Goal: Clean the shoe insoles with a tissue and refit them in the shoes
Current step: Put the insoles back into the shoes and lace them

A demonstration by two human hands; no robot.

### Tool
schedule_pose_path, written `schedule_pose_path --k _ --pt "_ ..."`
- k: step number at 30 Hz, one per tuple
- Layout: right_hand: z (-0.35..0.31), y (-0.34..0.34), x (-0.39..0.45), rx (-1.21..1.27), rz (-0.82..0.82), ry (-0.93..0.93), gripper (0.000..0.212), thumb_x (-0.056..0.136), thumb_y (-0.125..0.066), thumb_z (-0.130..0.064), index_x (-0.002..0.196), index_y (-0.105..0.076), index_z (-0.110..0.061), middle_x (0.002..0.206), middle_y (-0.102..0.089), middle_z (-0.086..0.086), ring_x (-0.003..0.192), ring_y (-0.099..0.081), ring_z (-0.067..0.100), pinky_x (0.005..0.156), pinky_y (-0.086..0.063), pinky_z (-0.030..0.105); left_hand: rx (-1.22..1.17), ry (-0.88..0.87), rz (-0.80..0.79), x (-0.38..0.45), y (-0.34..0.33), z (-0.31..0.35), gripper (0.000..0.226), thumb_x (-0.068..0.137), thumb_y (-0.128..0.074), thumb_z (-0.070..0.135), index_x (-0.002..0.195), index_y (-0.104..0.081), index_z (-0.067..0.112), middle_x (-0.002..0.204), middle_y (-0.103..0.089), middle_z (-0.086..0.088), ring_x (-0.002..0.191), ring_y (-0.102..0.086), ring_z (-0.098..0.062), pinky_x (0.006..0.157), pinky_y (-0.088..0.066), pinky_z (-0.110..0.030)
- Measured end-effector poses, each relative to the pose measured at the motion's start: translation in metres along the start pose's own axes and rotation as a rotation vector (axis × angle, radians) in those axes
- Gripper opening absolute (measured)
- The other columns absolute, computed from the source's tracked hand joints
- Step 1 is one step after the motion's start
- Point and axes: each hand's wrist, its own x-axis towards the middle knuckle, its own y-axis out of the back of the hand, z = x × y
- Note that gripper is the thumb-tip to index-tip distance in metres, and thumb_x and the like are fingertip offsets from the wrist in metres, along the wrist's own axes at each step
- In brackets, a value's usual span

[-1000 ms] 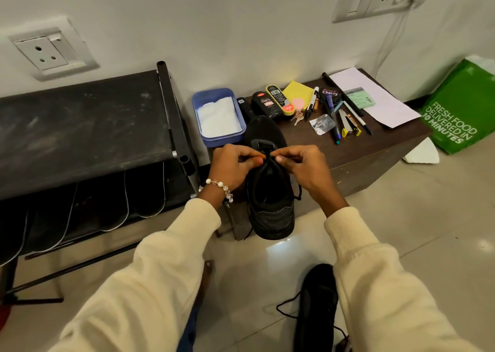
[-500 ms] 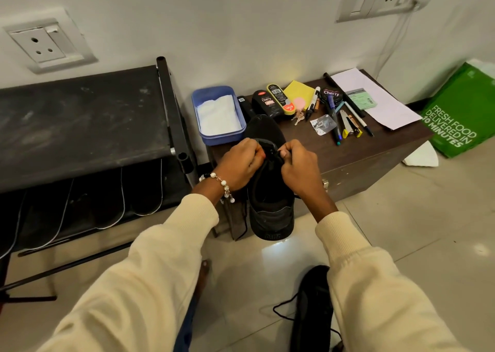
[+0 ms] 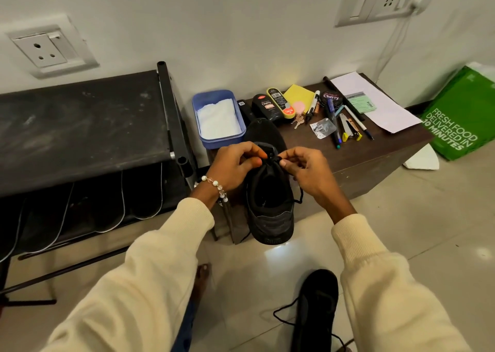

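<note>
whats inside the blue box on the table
The blue box holds a stack of white tissue that fills most of it. The tissue covers the bottom, so anything beneath it cannot be seen.

The person wore a soft, cream top with long sleeves. Each sleeve ended in a ribbed cuff at the wrist. The left hand (image 3: pixel 235 168) had a bead bracelet (image 3: pixel 215 186) round its wrist, with white beads and a few clear pinkish ones. The right hand (image 3: pixel 308 173) had nothing on its wrist. A bare foot (image 3: pixel 201 279) showed below, beside some blue cloth.
</note>
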Motion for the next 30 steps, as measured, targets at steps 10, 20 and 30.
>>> schedule_pose_path --k 10,20,30 --pt "0.003 -0.012 0.000 -0.154 0.144 0.056 0.012 0.095 -0.044 -0.008 0.091 -0.054 -0.012 0.075 -0.054 -0.004 0.068 -0.049 0.009 0.065 -0.036 0.024 0.083 0.048 0.261 0.004 -0.014 0.000 0.012 0.092 -0.053 0.001 0.094 -0.064 0.006 0.082 -0.067 -0.005 0.075 -0.061 -0.018 0.070 -0.047 -0.026" --pt "0.004 0.005 0.002 0.105 -0.012 -0.049 0.011 0.090 -0.062 -0.022 0.101 -0.061 -0.019 0.094 -0.070 0.005 0.092 -0.066 0.018 0.086 -0.054 0.041 -0.182 0.173 0.183 -0.002 -0.005 0.003 0.013 0.091 -0.061 0.005 0.101 -0.060 0.012 0.086 -0.070 -0.008 0.074 -0.066 -0.012 0.076 -0.058 -0.032" --pt "0.002 0.009 -0.007 0.059 -0.045 -0.091 0.004 0.086 -0.067 -0.015 0.084 -0.070 -0.017 0.085 -0.071 0.003 0.086 -0.066 0.016 0.091 -0.053 0.041 -0.079 0.305 0.114 -0.016 0.001 0.008 0.011 0.080 -0.076 0.016 0.072 -0.069 0.019 0.072 -0.067 0.001 0.079 -0.068 -0.021 0.084 -0.056 -0.041"
